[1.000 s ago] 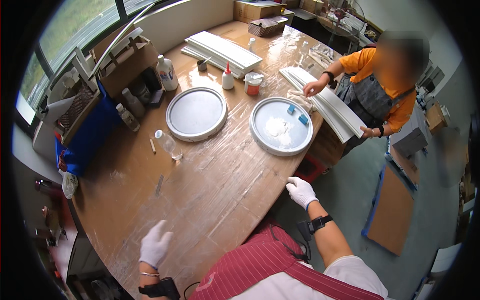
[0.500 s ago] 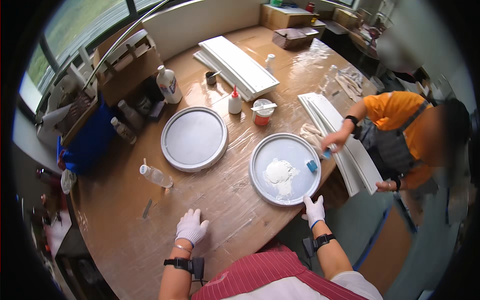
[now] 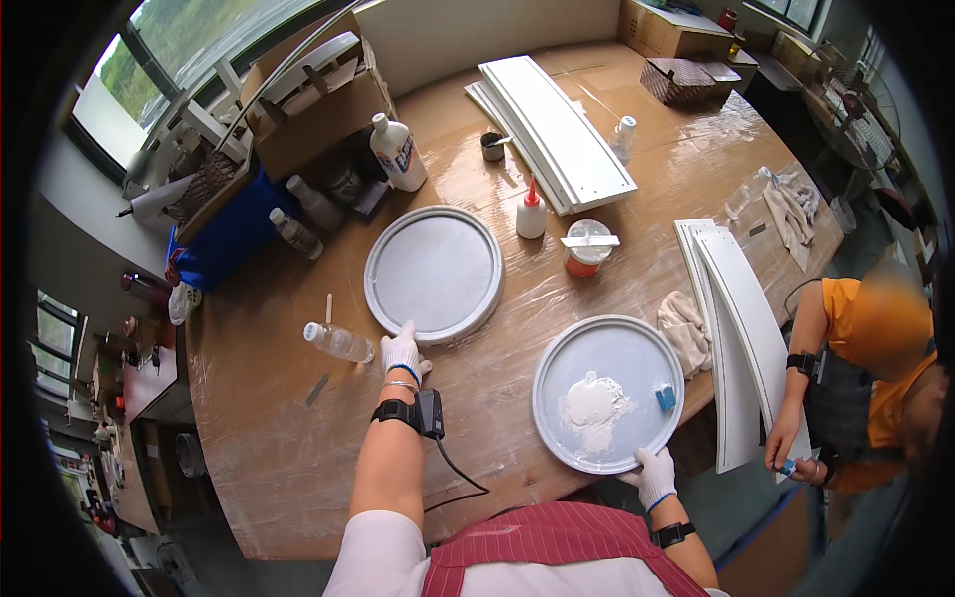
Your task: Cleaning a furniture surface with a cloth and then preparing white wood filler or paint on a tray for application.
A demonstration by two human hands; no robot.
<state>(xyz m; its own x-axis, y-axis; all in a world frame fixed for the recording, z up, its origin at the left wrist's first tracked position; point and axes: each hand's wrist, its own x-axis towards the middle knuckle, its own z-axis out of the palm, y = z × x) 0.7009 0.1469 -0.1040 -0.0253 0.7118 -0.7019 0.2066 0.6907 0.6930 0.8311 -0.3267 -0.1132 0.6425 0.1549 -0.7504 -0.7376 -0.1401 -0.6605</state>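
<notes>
Both my hands wear white knit gloves. My left hand [image 3: 402, 354] is at the near edge of a round grey lid [image 3: 435, 274], fingertips on its rim; some of its fingers are hidden. A second round lid [image 3: 557, 383] stands to the right, holding a heap of white powder [image 3: 594, 403] and a small blue block [image 3: 666, 398]. My right hand [image 3: 652, 480] grips the near rim of this lid, at the table's front edge. Left of my left hand, a clear bottle [image 3: 338, 342] leans over on the table.
A red-tipped squeeze bottle [image 3: 531, 211], a tub [image 3: 587, 249] with a white stick across it and stacked white boards [image 3: 557, 134] are farther back. At the right, a co-worker in orange [image 3: 841, 313] handles more white boards [image 3: 746, 328]. A cloth [image 3: 684, 331] lies beside the right lid.
My left hand has moved forward from the bare tabletop to the left lid's rim. My right hand stays on the right lid. The co-worker's raised hand has moved down to the board's near end.
</notes>
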